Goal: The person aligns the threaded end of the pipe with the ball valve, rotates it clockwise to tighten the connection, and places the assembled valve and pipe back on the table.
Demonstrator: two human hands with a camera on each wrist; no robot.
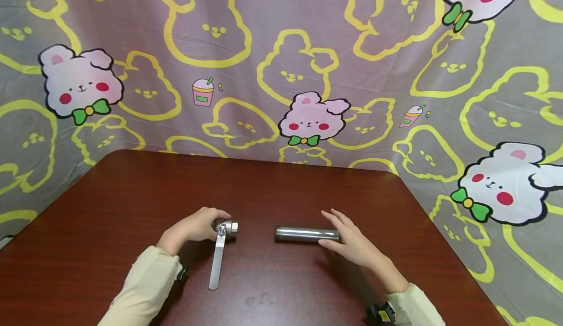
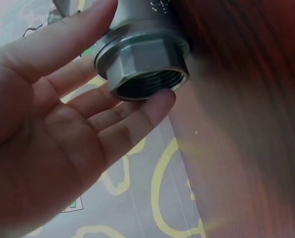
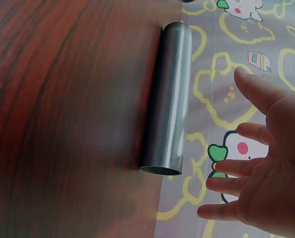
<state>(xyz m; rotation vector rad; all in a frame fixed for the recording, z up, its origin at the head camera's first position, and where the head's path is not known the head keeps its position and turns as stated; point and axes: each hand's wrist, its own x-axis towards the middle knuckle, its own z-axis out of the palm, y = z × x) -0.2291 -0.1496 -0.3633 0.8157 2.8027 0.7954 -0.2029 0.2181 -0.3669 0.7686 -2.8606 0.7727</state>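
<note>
A metal ball valve (image 1: 228, 229) with a long flat lever handle (image 1: 216, 262) is at the middle left of the table. My left hand (image 1: 200, 226) holds its left end between thumb and fingers. The left wrist view shows the valve's hexagonal end (image 2: 147, 64) with a threaded opening; the thumb lies along one side and the fingers along the other. To the right, a steel pipe (image 1: 303, 234) lies on the table. Spread around its right end, apart from it, is my right hand (image 1: 354, 240). The right wrist view shows threads at the pipe's (image 3: 169, 99) far end.
The dark red-brown wooden table (image 1: 264, 189) has rounded far corners. A grey curtain (image 1: 246, 86) with yellow outlines and cartoon rabbits hangs behind and at the sides. Dark wrist devices are on both cuffs.
</note>
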